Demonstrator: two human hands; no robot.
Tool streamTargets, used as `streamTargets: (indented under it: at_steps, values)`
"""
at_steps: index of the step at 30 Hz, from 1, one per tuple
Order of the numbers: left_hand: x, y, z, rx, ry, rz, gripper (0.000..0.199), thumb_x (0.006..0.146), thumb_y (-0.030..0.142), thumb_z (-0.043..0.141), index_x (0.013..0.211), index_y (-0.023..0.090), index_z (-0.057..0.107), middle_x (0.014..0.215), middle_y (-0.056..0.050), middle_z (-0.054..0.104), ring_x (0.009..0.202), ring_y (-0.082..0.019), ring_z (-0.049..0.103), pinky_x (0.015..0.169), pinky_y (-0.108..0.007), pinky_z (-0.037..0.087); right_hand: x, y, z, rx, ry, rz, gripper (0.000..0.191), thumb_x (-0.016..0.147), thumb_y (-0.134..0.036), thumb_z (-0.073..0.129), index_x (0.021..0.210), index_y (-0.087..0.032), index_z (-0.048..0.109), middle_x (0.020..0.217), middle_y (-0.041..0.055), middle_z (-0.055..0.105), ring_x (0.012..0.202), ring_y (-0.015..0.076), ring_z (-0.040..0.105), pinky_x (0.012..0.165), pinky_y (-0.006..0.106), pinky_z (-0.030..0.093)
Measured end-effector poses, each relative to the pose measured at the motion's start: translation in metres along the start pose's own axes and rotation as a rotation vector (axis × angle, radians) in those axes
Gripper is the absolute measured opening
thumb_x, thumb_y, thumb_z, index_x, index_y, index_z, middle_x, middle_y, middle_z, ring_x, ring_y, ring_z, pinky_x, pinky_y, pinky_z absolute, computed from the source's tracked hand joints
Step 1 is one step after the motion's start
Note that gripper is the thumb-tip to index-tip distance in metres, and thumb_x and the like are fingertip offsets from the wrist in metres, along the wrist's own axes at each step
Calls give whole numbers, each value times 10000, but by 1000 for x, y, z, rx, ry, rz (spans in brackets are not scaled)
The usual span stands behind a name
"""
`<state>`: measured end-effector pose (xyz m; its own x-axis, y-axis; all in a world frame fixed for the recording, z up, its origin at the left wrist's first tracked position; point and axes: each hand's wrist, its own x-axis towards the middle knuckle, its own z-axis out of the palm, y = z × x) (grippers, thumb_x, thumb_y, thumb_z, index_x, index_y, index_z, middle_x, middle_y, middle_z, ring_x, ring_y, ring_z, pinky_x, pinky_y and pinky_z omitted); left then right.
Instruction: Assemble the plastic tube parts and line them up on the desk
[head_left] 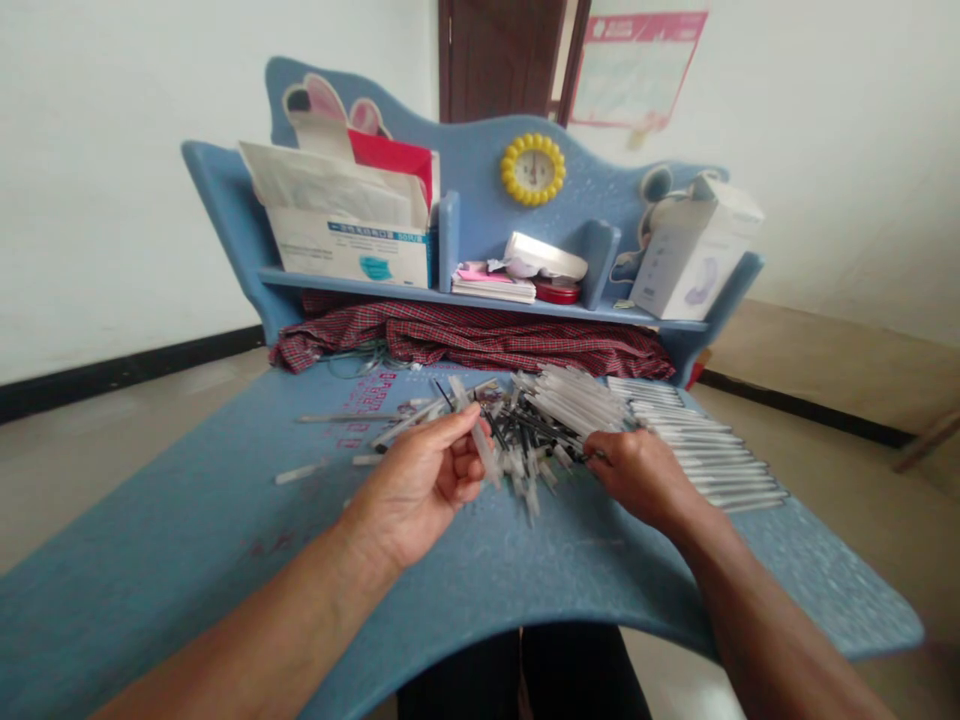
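Observation:
My left hand [427, 480] pinches a translucent white pen barrel [484, 450] between thumb and fingers, tilted over the desk. My right hand [637, 470] is closed at the right side of a loose pile of pen parts [525, 440], with dark refills and pale caps in it. Something small and dark shows at its fingertips, too blurred to name. Behind the pile lies a stack of clear pen barrels [574, 400]. A row of assembled-looking pens [712, 450] lies side by side beyond my right hand.
The blue desk [187, 530] has a curved front edge. At its back, a checked cloth [480, 335] is bunched under a shelf [360, 283] holding a mask box [352, 245], papers [491, 285] and a white carton [697, 250]. A loose barrel [298, 473] lies at left.

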<state>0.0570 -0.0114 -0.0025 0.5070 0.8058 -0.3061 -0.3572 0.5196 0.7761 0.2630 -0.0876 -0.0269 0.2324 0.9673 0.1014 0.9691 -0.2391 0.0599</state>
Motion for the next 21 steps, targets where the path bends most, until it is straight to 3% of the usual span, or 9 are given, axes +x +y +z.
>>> streamTargets:
  at_steps: [5, 12, 18, 21]
  values:
    - [0, -1, -1, 1, -51, 28, 192, 829, 161, 528, 655, 100, 580, 474, 11, 543, 339, -50, 486, 298, -120, 320, -1, -14, 5, -195, 0, -49, 274, 842, -180, 391, 895, -187, 660, 731, 138, 689, 715, 259, 671, 590, 298, 443]
    - [0, -3, -3, 17, -64, 30, 191, 829, 165, 536, 658, 97, 591, 478, 7, 561, 351, -57, 514, 311, -127, 358, 7, -22, 5, -235, -7, -154, 292, 804, -75, 372, 865, -145, 648, 745, 169, 691, 714, 296, 678, 583, 358, 489]
    - [2, -4, -5, 20, -61, 39, 182, 823, 169, 547, 662, 100, 592, 484, 7, 570, 357, -58, 524, 314, -127, 366, 8, -22, 7, -209, 47, -162, 268, 777, -52, 394, 825, -134, 645, 720, 161, 693, 686, 291, 678, 567, 345, 480]
    - [3, -4, -5, 14, -37, 45, 177, 823, 167, 547, 666, 101, 595, 490, 5, 579, 358, -60, 530, 314, -128, 370, 5, -19, 7, 6, 180, -145, 198, 776, -107, 437, 810, -141, 628, 650, 119, 681, 623, 257, 662, 558, 316, 462]
